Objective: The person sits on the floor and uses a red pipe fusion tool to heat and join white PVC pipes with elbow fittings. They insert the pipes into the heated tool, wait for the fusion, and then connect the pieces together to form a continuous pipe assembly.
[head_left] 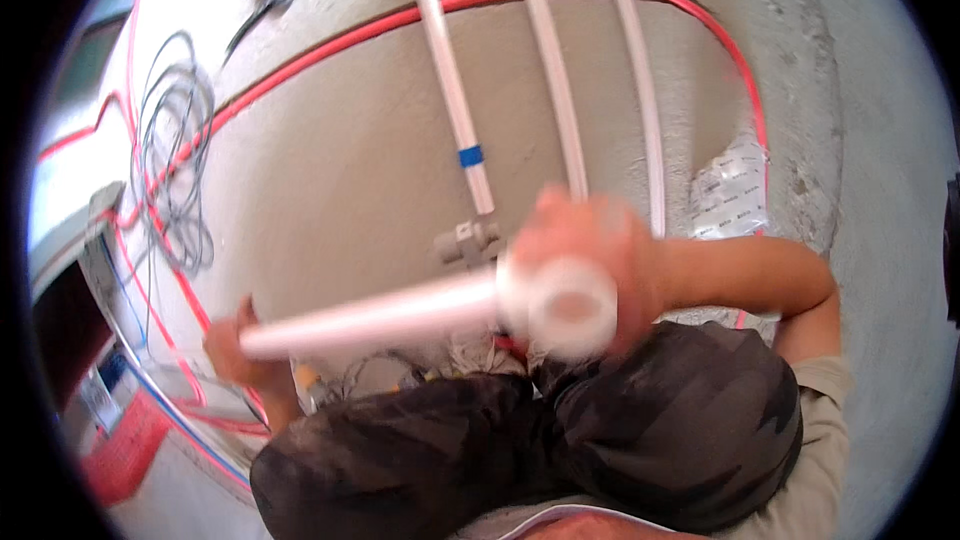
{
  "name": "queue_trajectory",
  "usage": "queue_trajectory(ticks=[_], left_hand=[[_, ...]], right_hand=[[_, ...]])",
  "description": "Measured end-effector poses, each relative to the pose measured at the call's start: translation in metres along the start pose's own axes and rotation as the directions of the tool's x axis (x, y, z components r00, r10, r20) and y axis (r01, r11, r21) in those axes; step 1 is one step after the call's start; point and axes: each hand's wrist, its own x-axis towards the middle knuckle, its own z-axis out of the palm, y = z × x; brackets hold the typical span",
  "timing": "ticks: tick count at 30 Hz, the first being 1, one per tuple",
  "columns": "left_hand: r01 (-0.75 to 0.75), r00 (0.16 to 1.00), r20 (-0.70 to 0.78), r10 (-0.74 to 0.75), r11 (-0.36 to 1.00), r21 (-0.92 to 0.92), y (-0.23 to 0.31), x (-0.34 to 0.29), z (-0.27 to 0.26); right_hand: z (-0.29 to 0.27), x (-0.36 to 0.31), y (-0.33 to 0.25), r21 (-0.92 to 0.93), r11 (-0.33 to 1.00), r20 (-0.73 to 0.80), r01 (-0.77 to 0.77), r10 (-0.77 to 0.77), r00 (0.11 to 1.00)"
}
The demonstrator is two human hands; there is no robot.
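Note:
A white plastic pipe (375, 318) lies crosswise above my knees, blurred by motion. My left hand (237, 348) is closed round its left end. A white pipe fitting (572, 308) with a round open mouth sits at the right end. My right hand (590, 225) wraps round this fitting; some of its fingers are smeared. Just beyond, a grey fitting or clamp (468, 242) is partly hidden by my right hand. A white pipe with blue tape (445, 70) ends near that grey piece.
Two more white pipes (550, 60) run parallel farther off. Red conduit (330, 45) curves across the grey surface. At the left hangs a loose coil of grey cable (180, 160). A dark tool (265, 0) lies at the far left. Crumpled plastic wrapping (733, 190) is at the right.

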Motion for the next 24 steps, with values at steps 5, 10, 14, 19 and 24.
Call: queue_trajectory(ticks=[5, 10, 14, 19, 24], left_hand=[[0.069, 0.972, 0.23, -0.056, 0.996, -0.05, -0.013, 0.027, 0.073], [0.095, 0.9, 0.434, -0.03, 0.987, -0.128, -0.018, 0.048, 0.144], [0.146, 0.815, 0.58, -0.001, 0.968, -0.203, -0.009, 0.04, 0.179], [0.198, 0.763, 0.646, 0.024, 0.943, -0.269, -0.007, 0.019, 0.195], [0.189, 0.787, 0.617, 0.025, 0.941, -0.28, -0.009, 0.011, 0.194]], right_hand=[[0.006, 0.0, 0.056, 0.309, 0.789, -0.214, -0.531, 0.601, 0.77], [0.011, -0.019, 0.086, 0.031, 0.66, -0.143, -0.751, 0.747, 0.65], [0.02, -0.038, 0.098, 0.079, 0.612, -0.12, -0.787, 0.789, 0.602], [0.034, -0.056, 0.11, 0.099, 0.601, -0.079, -0.793, 0.799, 0.596], [0.04, -0.059, 0.114, -0.094, 0.502, 0.064, -0.86, 0.865, 0.498]])
